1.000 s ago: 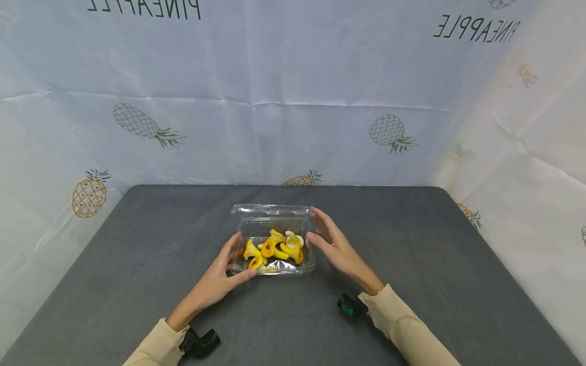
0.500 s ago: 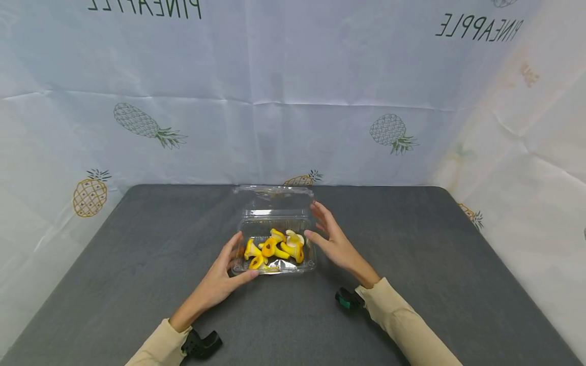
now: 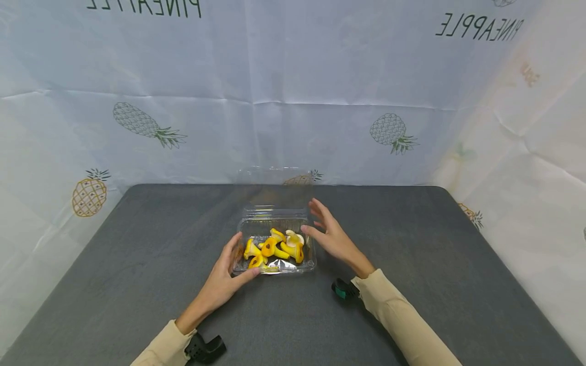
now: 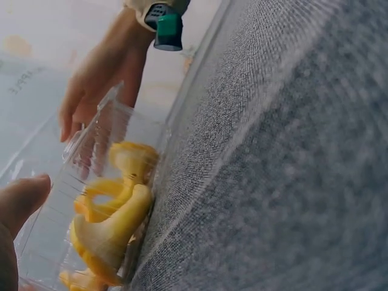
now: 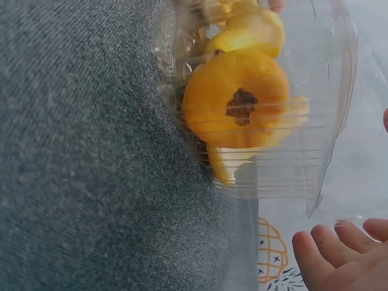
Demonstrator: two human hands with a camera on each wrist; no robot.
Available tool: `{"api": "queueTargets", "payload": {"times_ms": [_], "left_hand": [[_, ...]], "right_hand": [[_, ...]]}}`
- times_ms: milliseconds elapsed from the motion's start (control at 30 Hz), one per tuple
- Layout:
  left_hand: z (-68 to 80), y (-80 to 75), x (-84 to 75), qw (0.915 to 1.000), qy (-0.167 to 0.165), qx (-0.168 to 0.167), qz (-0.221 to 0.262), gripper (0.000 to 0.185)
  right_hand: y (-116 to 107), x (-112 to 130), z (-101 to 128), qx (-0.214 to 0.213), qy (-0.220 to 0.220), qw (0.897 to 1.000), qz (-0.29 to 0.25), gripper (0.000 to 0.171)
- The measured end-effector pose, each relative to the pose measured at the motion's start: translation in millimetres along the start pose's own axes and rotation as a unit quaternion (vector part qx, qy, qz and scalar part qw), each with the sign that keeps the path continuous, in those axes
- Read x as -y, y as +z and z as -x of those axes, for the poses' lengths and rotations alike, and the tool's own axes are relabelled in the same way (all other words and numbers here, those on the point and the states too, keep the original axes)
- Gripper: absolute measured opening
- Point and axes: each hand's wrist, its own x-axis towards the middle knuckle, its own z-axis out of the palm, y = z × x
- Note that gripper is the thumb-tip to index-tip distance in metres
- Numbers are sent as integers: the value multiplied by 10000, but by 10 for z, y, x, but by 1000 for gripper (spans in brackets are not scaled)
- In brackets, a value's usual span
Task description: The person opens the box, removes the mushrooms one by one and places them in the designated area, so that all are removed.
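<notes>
A clear plastic clamshell container (image 3: 299,270) sits on the grey table with several yellow, trumpet-shaped mushrooms (image 3: 268,247) inside. Its hinged lid (image 3: 274,177) stands raised at the back and is almost invisible against the cloth. My left hand (image 3: 218,284) holds the container's front left corner, the thumb over the front rim and the fingers along the left side. By the right side is my right hand (image 3: 336,238), its fingers loosely spread near the back corner. In the right wrist view those fingers (image 5: 330,245) appear beside the clear wall and hold nothing.
The grey table top (image 3: 439,254) has its far edge close behind the container. A white cloth (image 3: 320,66) printed with pineapples hangs behind it. Each wrist carries a black camera mount (image 3: 206,349), low over the table.
The lid has swung up and back from low over the container's rear edge. My right hand has shifted slightly up and left. My left hand stays at the front left corner.
</notes>
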Motion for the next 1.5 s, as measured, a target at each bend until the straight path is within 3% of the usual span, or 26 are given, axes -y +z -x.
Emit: {"api": "queueTargets", "payload": {"times_ms": [433,633,900,1033,1267,1500], "left_hand": [[-4,-1,25,9997,258,-21,5,87],[-2,-5,21,9997,230,-27,24,87],[-7,-14,24,9999,127,-36,34,89],[-6,-11,19,9999,136,-48,34,89],[-16,-4,22,10000,92,-28,6,89],[-9,-6,21,10000,56,-1,82,90]], "right_hand": [[0,-49,-37,223,201,9995,119,71],[6,-49,-34,-62,60,9974,719,60],[44,19,-21,-451,-622,9907,1124,45],[68,69,-18,-289,-981,9865,1279,40],[107,117,-43,33,-1162,9760,1843,36],[134,159,-56,109,-1431,9684,2039,32]]}}
